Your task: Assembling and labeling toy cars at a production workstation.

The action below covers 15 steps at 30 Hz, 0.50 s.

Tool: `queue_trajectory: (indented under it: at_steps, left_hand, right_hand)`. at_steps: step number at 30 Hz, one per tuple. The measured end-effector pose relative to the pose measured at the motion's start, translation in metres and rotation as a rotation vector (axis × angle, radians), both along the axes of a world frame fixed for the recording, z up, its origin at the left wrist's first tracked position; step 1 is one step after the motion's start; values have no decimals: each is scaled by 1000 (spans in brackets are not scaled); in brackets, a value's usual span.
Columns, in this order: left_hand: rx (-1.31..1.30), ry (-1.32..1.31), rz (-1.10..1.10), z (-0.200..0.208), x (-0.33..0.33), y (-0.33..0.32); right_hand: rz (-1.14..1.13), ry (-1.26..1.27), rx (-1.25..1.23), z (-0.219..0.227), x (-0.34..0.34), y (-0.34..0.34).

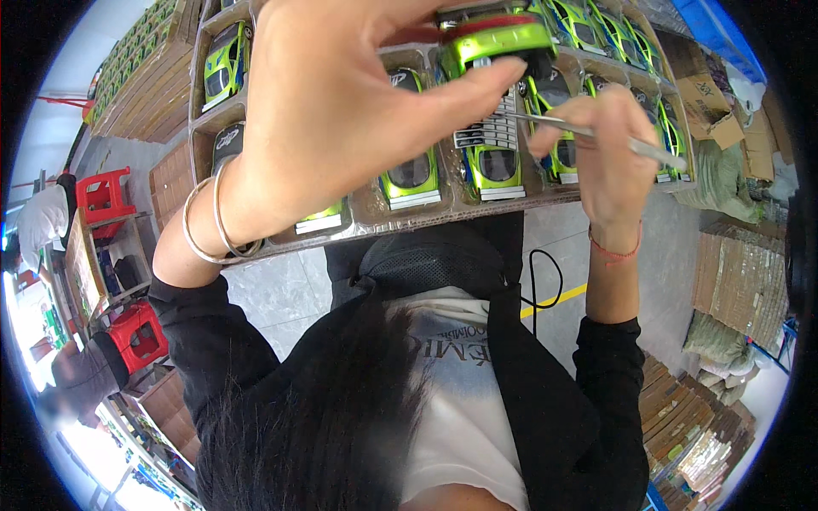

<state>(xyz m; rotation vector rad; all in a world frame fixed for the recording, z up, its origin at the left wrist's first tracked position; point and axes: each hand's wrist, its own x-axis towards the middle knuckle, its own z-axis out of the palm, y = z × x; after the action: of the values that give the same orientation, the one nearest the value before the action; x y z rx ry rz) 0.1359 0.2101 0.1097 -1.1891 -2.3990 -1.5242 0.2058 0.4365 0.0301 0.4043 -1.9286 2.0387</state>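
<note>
My left hand (332,111) reaches across the tray from the left and is closed on a bright green toy car (507,41), held up above the others with its end toward me. Its thumb lies along the car's lower side. Between the fingers of my right hand (615,153) is a slim silver metal tool (567,127), perhaps tweezers. The tool's thin tip points left, close by the held car and my left thumb. Below lies a cardboard tray (409,220) with plastic compartments, holding several green toy cars (496,166). My left hand hides part of the tray.
Stacked trays of green cars (141,77) stand at the far left. Red stools (141,336) and a seated person (89,375) are at the left. Cardboard stacks (740,277) and an opened carton (711,111) line the right. A black cable (537,298) hangs above the grey floor.
</note>
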Motion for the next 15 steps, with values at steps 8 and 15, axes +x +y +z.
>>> queue_trajectory:
  at_steps: [8, 15]
  left_hand:
    - [55, 276, -192, -22, -6, -5]
    - [46, 322, -163, -23, -7, -5]
  right_hand:
    - [90, 205, 135, 43, -5, 3]
    - [58, 148, 82, 42, -5, -1]
